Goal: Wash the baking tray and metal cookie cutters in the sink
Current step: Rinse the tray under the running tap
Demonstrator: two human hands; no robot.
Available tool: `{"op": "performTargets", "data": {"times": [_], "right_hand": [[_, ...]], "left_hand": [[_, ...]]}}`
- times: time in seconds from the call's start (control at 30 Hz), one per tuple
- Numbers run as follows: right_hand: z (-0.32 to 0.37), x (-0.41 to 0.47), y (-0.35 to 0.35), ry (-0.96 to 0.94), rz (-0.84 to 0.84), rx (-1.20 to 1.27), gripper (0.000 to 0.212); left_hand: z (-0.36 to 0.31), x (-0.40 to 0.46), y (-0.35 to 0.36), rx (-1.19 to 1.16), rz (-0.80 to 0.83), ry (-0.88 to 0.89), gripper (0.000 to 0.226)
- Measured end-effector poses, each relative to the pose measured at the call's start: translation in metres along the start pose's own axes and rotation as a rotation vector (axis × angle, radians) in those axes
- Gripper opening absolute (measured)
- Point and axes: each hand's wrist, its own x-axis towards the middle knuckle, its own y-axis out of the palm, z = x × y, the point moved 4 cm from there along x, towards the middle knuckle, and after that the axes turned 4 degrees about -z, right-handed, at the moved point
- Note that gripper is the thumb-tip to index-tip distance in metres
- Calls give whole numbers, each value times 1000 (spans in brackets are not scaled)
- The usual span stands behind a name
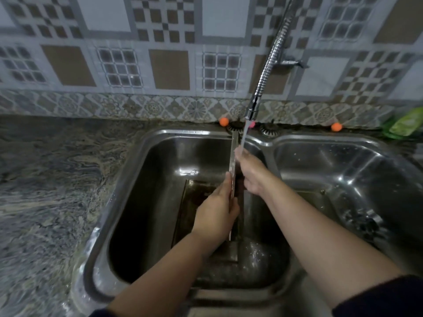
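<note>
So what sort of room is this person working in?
Most likely a home kitchen: a double-bowl steel sink set in a stone counter, a flexible tap running water, and a patterned tiled wall behind it.

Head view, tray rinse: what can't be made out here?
- Baking tray: held edge-on under the water stream, so both faces are unseen; cleanliness unknown.
- Its lower end: covered by the left hand.
- Right hand: fingers lie behind the tray; whether it grips or rubs is unclear.
- Cookie cutters: none identifiable; dark shapes in the left basin are too dim.
- Right basin contents: blurred.
</note>
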Motion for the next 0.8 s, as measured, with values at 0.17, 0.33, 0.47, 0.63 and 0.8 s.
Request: {"op": "performTargets", "data": {"times": [0.17,0.33,0.47,0.63,0.8], "right_hand": [[2,-11,-15,3,29,182,35],[-2,-15,-31,-2,10,291,35],[3,-21,-38,-47,32,272,30],[-3,-34,-41,-12,210,248,30],[-4,-39,-45,-60,219,352,26]], "left_hand": [[-15,-4,2,13,-75,51,69],[-21,-1,18,-70,35,103,57],[-25,14,32,-227,94,36,54],[-28,56,24,-303,-28,-108,47],[10,87,15,-265,-44,-328,51]]}}
